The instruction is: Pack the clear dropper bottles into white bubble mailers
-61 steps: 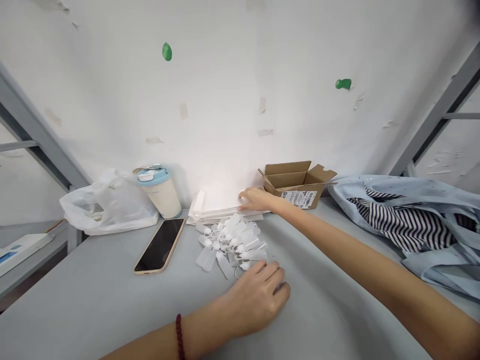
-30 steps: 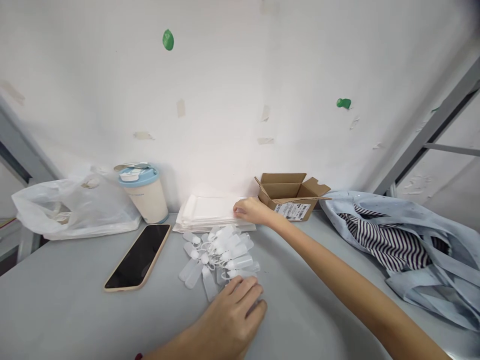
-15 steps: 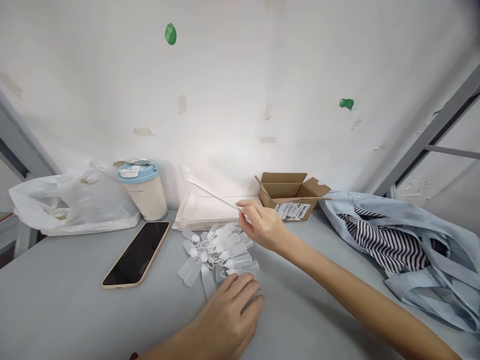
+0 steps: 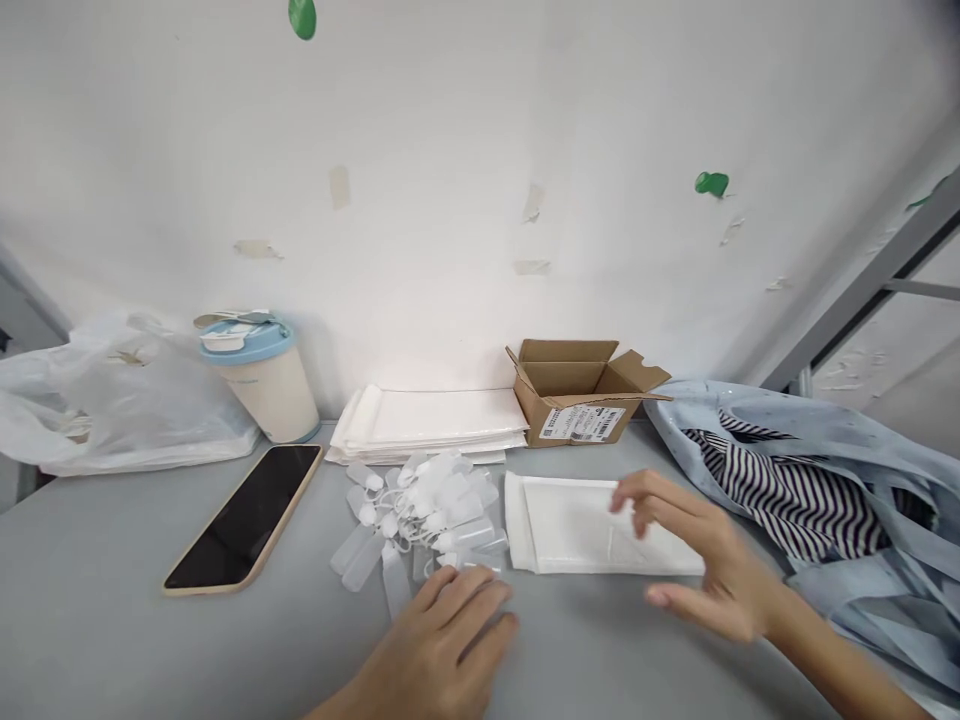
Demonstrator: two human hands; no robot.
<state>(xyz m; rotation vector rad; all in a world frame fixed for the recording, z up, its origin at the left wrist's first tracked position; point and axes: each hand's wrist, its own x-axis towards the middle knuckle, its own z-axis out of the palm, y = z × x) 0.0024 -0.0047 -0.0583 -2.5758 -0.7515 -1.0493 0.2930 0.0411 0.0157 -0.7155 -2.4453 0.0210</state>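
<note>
A flat white mailer bag (image 4: 570,530) lies on the grey table, right of a pile of small translucent plastic squeeze bottles (image 4: 457,500) with tethered caps. My right hand (image 4: 712,570) hovers over the bag's right end, thumb and fingers apart, with nothing held. Close to the near edge of the bottle pile is my left hand (image 4: 450,640). Its fingers are stretched out, and I cannot tell whether the fingertips touch a bottle. Behind the pile, by the wall, sits a stack of more white mailer bags (image 4: 435,415).
An open cardboard box (image 4: 577,415) stands against the wall. To the left are a phone (image 4: 244,515), a blue-lidded cup (image 4: 274,390) and a white plastic bag (image 4: 127,400). A light blue cloth bag (image 4: 832,560) with striped fabric lies at the right.
My right hand has brought one mailer bag from the stack to the table on the right and let go of it. My left hand stays by the bottles.
</note>
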